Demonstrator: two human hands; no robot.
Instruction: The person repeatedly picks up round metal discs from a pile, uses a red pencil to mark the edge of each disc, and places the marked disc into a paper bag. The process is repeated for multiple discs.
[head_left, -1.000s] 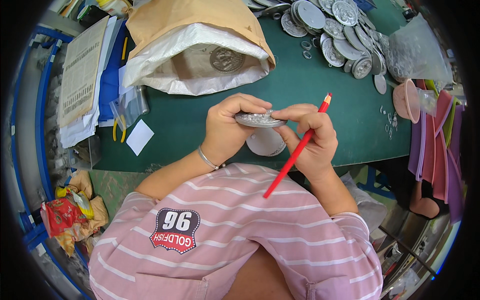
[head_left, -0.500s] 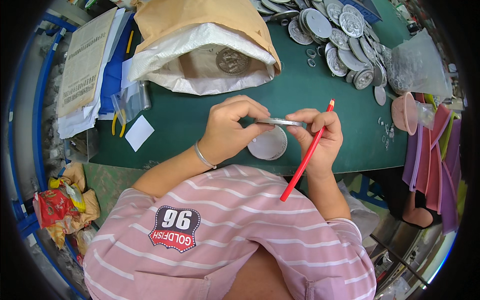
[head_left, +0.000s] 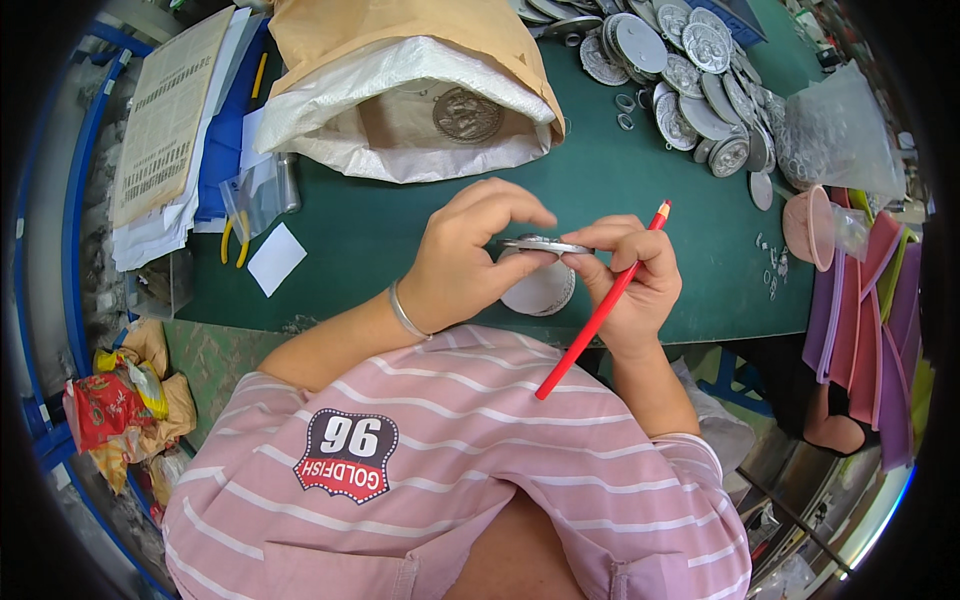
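Note:
A round silver-grey metal medal (head_left: 543,244) is seen nearly edge-on between my hands, above the table's near edge. My left hand (head_left: 468,237) has its thumb against the medal's underside and its index finger lifted above it. Pinching the medal's right edge with thumb and fingertips, my right hand (head_left: 638,278) also keeps a red pencil (head_left: 606,312) tucked between its fingers. The pencil slants with its sharpened end up and away from me. Below the medal, another pale round disc (head_left: 541,291) lies on the green table, partly covered by my left hand and the medal.
An open tan sack (head_left: 400,60) with white lining has a medal (head_left: 467,115) inside. Several medals (head_left: 705,115) are heaped at the far right, near a clear plastic bag (head_left: 840,135) and pink basket (head_left: 808,228). Papers (head_left: 170,120), yellow-handled pliers (head_left: 238,240) and a white card (head_left: 276,260) lie left.
My left index finger has lifted off the medal, whose upper face now shows slightly more. The medal and right hand shifted slightly left, and the pencil's lower end swung left.

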